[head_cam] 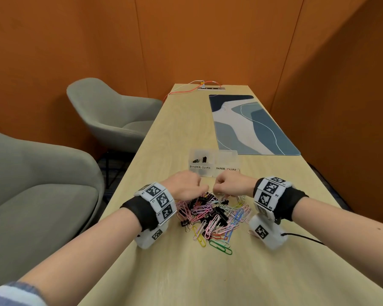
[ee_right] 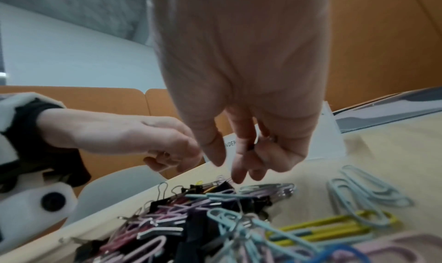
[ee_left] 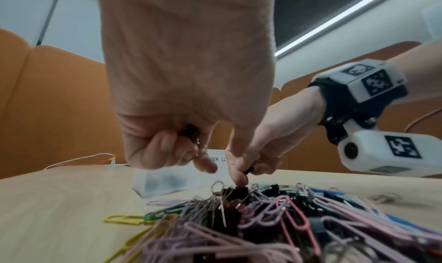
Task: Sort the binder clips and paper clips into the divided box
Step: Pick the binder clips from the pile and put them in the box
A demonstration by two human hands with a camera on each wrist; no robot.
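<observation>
Black binder clips (head_cam: 217, 212) and coloured wire paper clips (head_cam: 205, 228) lie mixed in a heap on the pale wood surface (head_cam: 186, 272), just before the clear divided plastic box (head_cam: 213, 163). Left hand (head_cam: 187, 185) curls round a small black binder clip (ee_left: 190, 132); right hand (head_cam: 229, 184) pinches another dark clip (ee_left: 248, 170) above the heap.

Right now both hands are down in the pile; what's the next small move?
Probably lift the left hand and carry its load to the BINDER CLIPS compartment of the divided box. Its curled fingers already hold a black binder clip, and that compartment, just beyond the pile, already holds a few.
</observation>
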